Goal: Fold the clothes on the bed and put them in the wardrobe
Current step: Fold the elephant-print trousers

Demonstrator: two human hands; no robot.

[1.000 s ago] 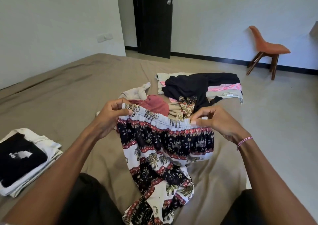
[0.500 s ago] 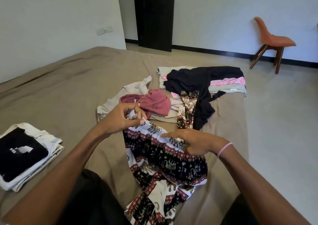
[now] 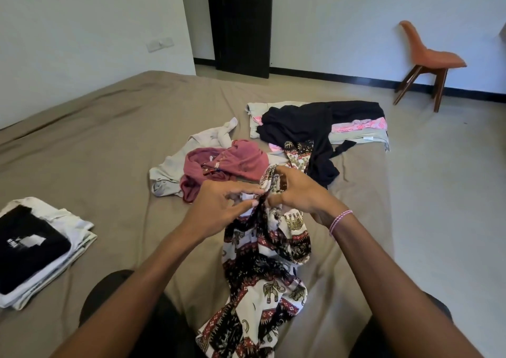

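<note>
Head view: both hands, left hand (image 3: pixel 219 209), right hand (image 3: pixel 298 193), grip elephant-print trousers (image 3: pixel 262 264) bunched between them.

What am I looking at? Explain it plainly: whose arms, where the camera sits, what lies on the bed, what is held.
No machine here: a person folds laundry with bare hands. The one camera is worn on the person's head and looks forward and down, so both arms come in from the bottom edge. The left hand and the right hand pinch the bunched top of the elephant-print trousers with their fingers; the legs trail toward the viewer on the brown bed. Beyond lie unfolded clothes: a maroon garment, a beige garment, a black garment. At the left sits a folded pile, a black shirt on top. An orange chair stands on the floor.
</note>
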